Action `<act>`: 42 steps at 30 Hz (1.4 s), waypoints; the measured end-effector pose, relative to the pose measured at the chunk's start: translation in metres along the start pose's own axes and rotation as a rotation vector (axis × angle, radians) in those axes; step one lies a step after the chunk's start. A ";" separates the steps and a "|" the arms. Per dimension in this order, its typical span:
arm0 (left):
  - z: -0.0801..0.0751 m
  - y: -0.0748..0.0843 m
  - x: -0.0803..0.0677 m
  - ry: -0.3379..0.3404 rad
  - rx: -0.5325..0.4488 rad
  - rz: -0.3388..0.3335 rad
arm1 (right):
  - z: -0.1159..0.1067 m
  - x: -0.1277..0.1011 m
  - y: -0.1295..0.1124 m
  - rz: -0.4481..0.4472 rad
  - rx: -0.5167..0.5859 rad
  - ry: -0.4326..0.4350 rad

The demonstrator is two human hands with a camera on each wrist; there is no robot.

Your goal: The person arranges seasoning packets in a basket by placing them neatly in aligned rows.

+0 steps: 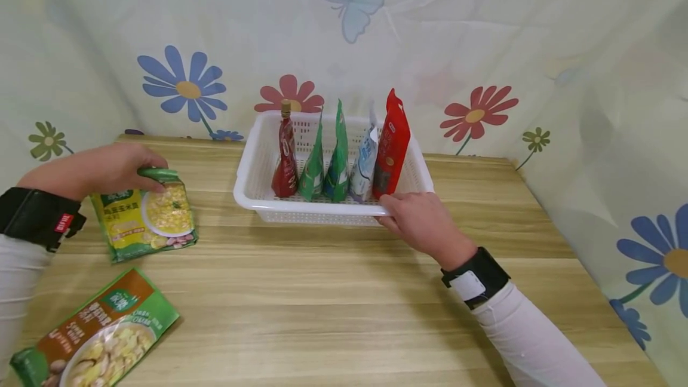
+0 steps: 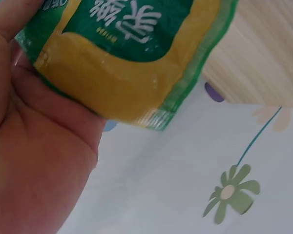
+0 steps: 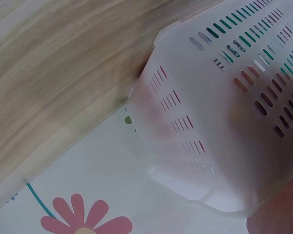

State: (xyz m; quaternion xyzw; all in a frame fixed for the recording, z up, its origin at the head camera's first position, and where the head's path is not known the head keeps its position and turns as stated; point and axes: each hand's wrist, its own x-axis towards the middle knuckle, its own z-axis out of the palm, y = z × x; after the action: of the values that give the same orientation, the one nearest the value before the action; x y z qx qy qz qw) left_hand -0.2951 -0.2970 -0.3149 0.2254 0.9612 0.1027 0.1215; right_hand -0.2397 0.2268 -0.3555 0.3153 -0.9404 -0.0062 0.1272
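Nearest, at the near left corner of the pale wooden table, lies a flat green-and-brown soup packet with a bowl pictured on its face, untouched by either hand.

A little farther on the left, the left hand grips the far top edge of a green-and-yellow corn soup sachet; the fingers curl over its green rim and the thumb sits beneath, as the left wrist view shows with the sachet pressed against the palm. The sachet's lower part rests on the table, well left of the basket.

To the right, the right hand holds the near right rim of a white perforated plastic basket, fingers closed over the edge. The right wrist view shows only the basket's slotted wall, not the fingers.

In the basket, standing upright in a row from left to right, are a dark red bottle-shaped pouch, two green pouches, a white-and-blue pouch and a tall red pouch.

Farthest, a pale floral cloth backdrop hangs behind the table.
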 end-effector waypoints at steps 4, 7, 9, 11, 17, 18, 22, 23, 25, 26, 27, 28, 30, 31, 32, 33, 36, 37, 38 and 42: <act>-0.005 0.005 -0.003 -0.020 0.034 -0.002 | 0.000 0.000 0.000 -0.003 0.000 0.007; -0.008 0.007 -0.005 -0.041 0.016 -0.015 | 0.000 0.000 0.000 -0.004 0.001 0.012; -0.010 0.007 -0.007 -0.045 -0.023 -0.028 | 0.000 0.000 0.000 -0.008 0.002 0.015; -0.011 0.008 -0.010 -0.041 -0.071 -0.041 | 0.000 0.000 0.000 -0.011 0.002 0.016; -0.007 0.005 -0.019 0.045 -0.118 -0.046 | 0.001 0.000 0.000 -0.017 0.004 0.021; -0.005 0.004 -0.020 0.061 -0.111 -0.047 | 0.001 0.001 -0.001 -0.017 0.004 0.021; -0.001 0.005 -0.026 0.135 -0.097 -0.065 | 0.001 0.001 -0.001 -0.013 0.004 0.021; 0.000 0.006 -0.026 0.152 -0.092 -0.076 | 0.001 0.001 -0.002 -0.012 0.003 0.020; -0.001 0.008 -0.028 0.193 -0.076 -0.081 | 0.000 0.001 -0.002 -0.008 0.003 0.019; -0.002 0.010 -0.029 0.208 -0.070 -0.084 | 0.000 0.000 -0.002 -0.006 0.002 0.019; -0.003 0.012 -0.030 0.223 -0.062 -0.079 | 0.000 0.000 -0.002 -0.006 0.001 0.018; -0.005 0.014 -0.030 0.235 -0.054 -0.073 | 0.000 0.000 -0.002 -0.005 0.000 0.018; -0.010 0.020 -0.031 0.259 -0.022 -0.054 | 0.000 0.000 -0.001 -0.002 -0.002 0.018; -0.013 0.024 -0.032 0.268 -0.012 -0.043 | 0.000 0.000 -0.001 -0.002 -0.001 0.017; -0.016 0.028 -0.032 0.277 -0.002 -0.037 | 0.000 0.000 -0.001 -0.002 -0.003 0.016; -0.020 0.032 -0.032 0.289 0.013 -0.031 | 0.000 0.000 -0.001 -0.002 -0.002 0.015; -0.031 0.047 -0.032 0.304 0.041 -0.031 | 0.001 0.000 -0.001 -0.002 0.002 0.011; -0.035 0.051 -0.032 0.312 0.054 -0.027 | 0.001 0.000 -0.001 -0.003 0.004 0.010; -0.038 0.056 -0.033 0.322 0.070 -0.023 | 0.001 0.000 -0.001 -0.004 0.004 0.010; -0.051 0.072 -0.034 0.388 0.147 0.032 | 0.001 0.000 -0.001 -0.006 0.008 0.015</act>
State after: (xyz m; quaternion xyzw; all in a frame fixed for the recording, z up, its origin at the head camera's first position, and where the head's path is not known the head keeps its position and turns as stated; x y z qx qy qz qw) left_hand -0.2503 -0.2565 -0.2416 0.2252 0.9677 0.0755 -0.0845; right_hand -0.2395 0.2259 -0.3561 0.3187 -0.9385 -0.0007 0.1330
